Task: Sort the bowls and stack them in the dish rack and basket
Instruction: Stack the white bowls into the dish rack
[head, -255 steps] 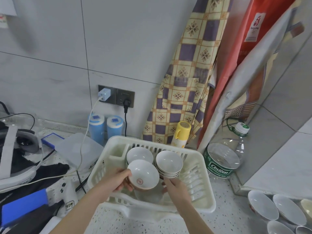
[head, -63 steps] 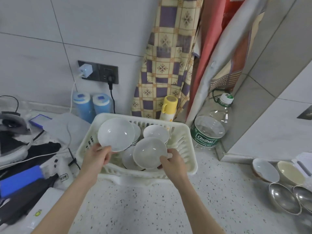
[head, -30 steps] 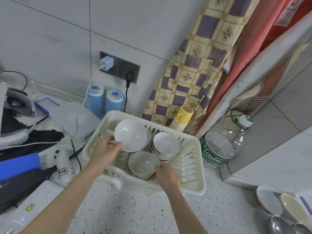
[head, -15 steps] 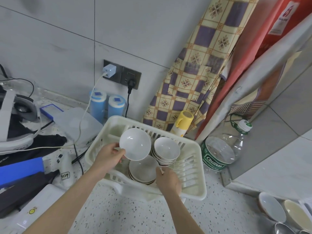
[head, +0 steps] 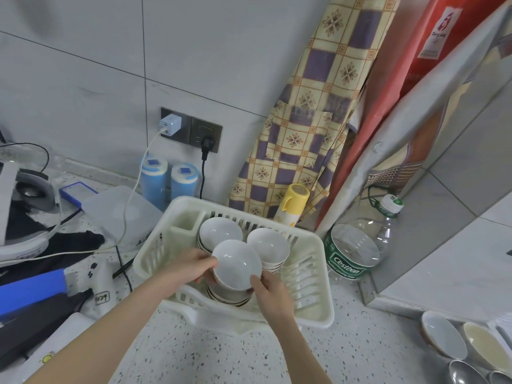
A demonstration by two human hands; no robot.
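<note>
Bowl, white, tilted toward the camera at centre frame, held just above a stack of bowls in the near part of the dish rack. Left hand gripping the bowl's left rim, thumb on the edge and fingers curled beneath. Right hand at the lower right rim, thumb against the bowl's edge, fingers curled under toward the stack; grip closed on the same bowl. Two more stacks further back in the rack: one left of centre, one right of centre. Rack resting on the speckled tabletop. Yellow-capped bottle just behind the rack, clear water jug to the right of it. Twin blue canisters against the wall, left of centre, under a wall socket. Loose bowls in the lower right corner of the frame, well apart from the rack.
</note>
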